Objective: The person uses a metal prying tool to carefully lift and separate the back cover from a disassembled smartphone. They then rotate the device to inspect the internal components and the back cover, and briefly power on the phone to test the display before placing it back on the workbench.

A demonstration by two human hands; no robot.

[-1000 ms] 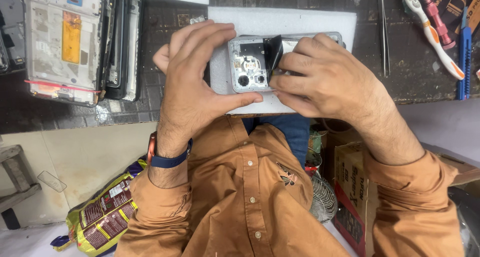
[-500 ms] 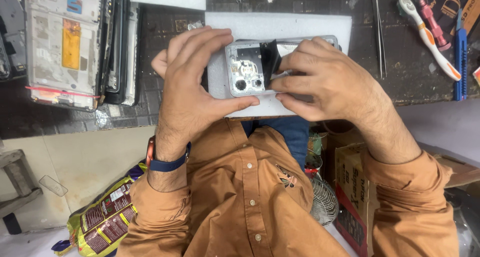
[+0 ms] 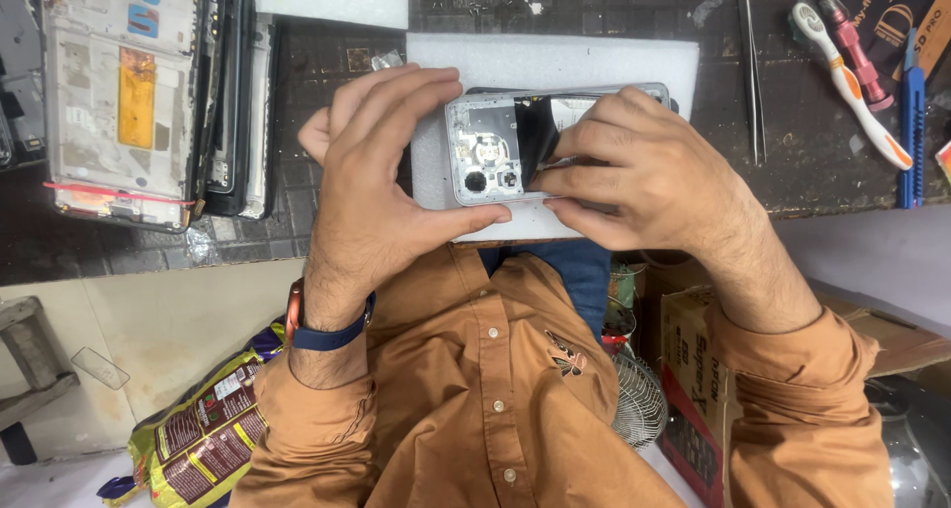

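Silver phone frame (image 3: 500, 152) is sitting in both your hands above the white foam pad (image 3: 555, 57). Your left hand (image 3: 381, 186) is curling closed around its camera end; your right hand (image 3: 634, 176) is pinching its middle. Tweezers (image 3: 753, 72) are lying right of the pad.

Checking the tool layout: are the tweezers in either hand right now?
No: the tweezers lie on the dark mat, apart from both hands, which grip the opened phone.
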